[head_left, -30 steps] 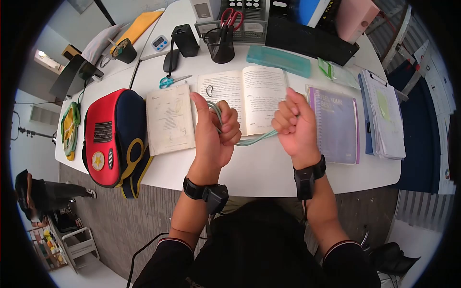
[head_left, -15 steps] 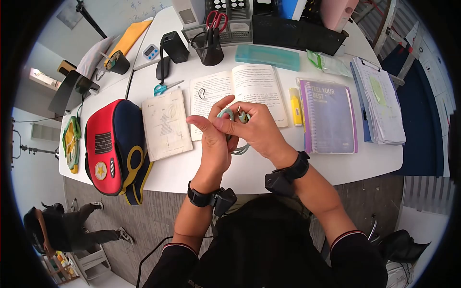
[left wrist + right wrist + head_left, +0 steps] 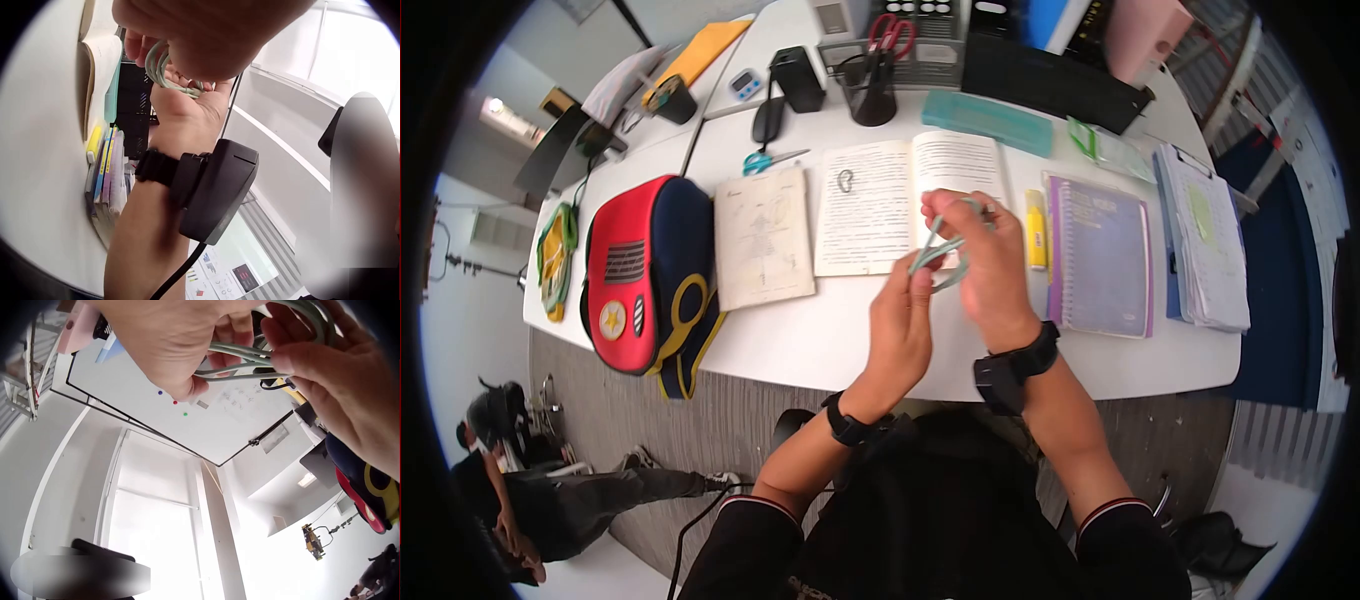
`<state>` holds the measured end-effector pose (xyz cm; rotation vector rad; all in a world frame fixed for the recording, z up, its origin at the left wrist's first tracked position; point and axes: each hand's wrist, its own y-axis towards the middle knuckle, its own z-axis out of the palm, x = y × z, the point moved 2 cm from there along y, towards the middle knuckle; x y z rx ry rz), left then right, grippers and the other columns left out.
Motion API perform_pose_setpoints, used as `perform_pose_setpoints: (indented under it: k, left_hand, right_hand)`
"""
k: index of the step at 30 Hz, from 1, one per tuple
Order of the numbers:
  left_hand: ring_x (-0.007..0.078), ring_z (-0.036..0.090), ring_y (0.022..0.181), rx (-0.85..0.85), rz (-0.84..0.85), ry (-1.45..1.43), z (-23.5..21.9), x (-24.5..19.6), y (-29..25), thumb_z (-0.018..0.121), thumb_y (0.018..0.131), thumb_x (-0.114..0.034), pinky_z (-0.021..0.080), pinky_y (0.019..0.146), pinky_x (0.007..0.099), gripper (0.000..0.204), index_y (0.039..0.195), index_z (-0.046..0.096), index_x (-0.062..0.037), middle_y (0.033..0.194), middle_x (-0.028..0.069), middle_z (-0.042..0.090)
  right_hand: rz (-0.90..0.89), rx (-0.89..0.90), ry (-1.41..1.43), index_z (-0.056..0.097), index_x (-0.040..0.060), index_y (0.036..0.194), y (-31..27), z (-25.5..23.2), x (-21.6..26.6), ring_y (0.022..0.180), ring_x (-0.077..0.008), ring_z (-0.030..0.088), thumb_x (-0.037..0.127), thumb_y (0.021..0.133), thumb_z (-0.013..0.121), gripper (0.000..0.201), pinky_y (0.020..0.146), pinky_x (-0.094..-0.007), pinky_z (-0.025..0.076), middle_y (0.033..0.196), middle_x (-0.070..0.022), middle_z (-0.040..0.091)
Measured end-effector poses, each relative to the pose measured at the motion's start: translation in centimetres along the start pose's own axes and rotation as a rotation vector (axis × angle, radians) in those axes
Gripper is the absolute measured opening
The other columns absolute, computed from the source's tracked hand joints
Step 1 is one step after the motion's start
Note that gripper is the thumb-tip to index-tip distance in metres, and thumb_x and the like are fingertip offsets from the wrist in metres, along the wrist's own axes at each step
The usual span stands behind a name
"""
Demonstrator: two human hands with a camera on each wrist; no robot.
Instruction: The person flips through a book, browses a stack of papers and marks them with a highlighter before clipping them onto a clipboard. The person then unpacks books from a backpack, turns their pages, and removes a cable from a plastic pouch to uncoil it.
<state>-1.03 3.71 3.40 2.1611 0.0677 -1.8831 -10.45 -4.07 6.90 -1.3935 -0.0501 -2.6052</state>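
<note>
A pale green cable [image 3: 937, 240] is gathered in several loops between my two hands over the front of the desk. My left hand [image 3: 903, 325] pinches the near end of the loops between thumb and fingers. On the far side, my right hand [image 3: 997, 275] grips the strands with curled fingers. The right wrist view shows the cable [image 3: 240, 353] stretched from one hand to the other, with the left thumb pressed on it. In the left wrist view, the loops [image 3: 154, 65] hang by the right palm. Behind the hands lies an open book [image 3: 865, 225], partly covered by them.
A thin worn book [image 3: 765, 240] and a red and blue backpack [image 3: 635, 270] are on the left. To the right lie a yellow highlighter [image 3: 1036, 230], a purple notebook [image 3: 1100, 255] and a clipboard [image 3: 1205, 240]. Scissors [image 3: 775, 160], a pen holder [image 3: 870, 95] and a teal case [image 3: 987, 122] stand behind.
My hands were apart with the cable stretched between them, then came together at the left. Now both have shifted right, with the cable in compact loops. A person in the background has moved.
</note>
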Motion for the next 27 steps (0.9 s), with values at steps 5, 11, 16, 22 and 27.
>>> perform_pose_setpoints:
  k: [5,11,16,22,27]
  left_hand:
    - [0.0192,0.067,0.091,0.114,-0.088,-0.011,-0.3,-0.5,-0.2,0.039,0.109,-0.022,0.054,0.080,0.0325,0.034,0.110,0.059,0.0052,0.100,0.0135,0.068]
    - [0.0210,0.070,0.082,0.308,-0.174,0.064,-0.4,-0.7,-0.5,0.042,0.107,-0.018,0.055,0.071,0.0322,0.029,0.119,0.056,0.0050,0.092,0.0156,0.069]
    - [0.0210,0.068,0.075,0.401,-0.198,0.081,-0.8,-1.2,-1.1,0.049,0.105,-0.024,0.053,0.068,0.0337,0.032,0.119,0.053,0.0038,0.083,0.0139,0.068]
    - [0.0176,0.063,0.063,0.434,-0.201,0.215,-1.2,-0.6,-1.7,0.054,0.103,-0.026,0.050,0.060,0.0323,0.030,0.108,0.055,0.0029,0.072,0.0088,0.064]
    - [0.0070,0.047,0.054,0.432,-0.391,-0.154,-1.7,-0.8,-2.0,0.052,0.105,-0.025,0.040,0.050,0.0235,0.029,0.087,0.054,-0.0029,0.062,-0.0018,0.051]
  right_hand:
    - [0.117,0.008,0.076,0.058,0.0065,0.089,0.3,-1.2,-0.4,0.074,-0.0166,0.064,0.020,0.092,0.064,0.015,0.069,-0.0280,0.052,0.080,-0.0074,0.065]
    - [0.231,0.041,0.137,0.050,0.0127,0.081,0.7,-1.6,-0.3,0.050,-0.0061,0.035,0.029,0.098,0.061,0.027,0.050,-0.0230,0.032,0.060,0.0044,0.037]
    - [0.274,0.091,0.051,0.042,0.0146,0.071,0.1,-1.4,-0.4,0.044,-0.0041,0.029,0.041,0.100,0.059,0.043,0.044,-0.0217,0.025,0.055,0.0062,0.033]
    - [0.346,0.162,0.106,0.049,0.0129,0.078,-0.8,-1.0,-1.5,0.049,-0.0059,0.037,0.032,0.098,0.063,0.031,0.048,-0.0221,0.033,0.061,0.0046,0.041]
    - [0.352,0.312,0.161,0.056,0.0096,0.094,-1.6,-1.5,-2.1,0.066,-0.0105,0.055,0.029,0.096,0.066,0.021,0.059,-0.0230,0.045,0.074,-0.0015,0.055]
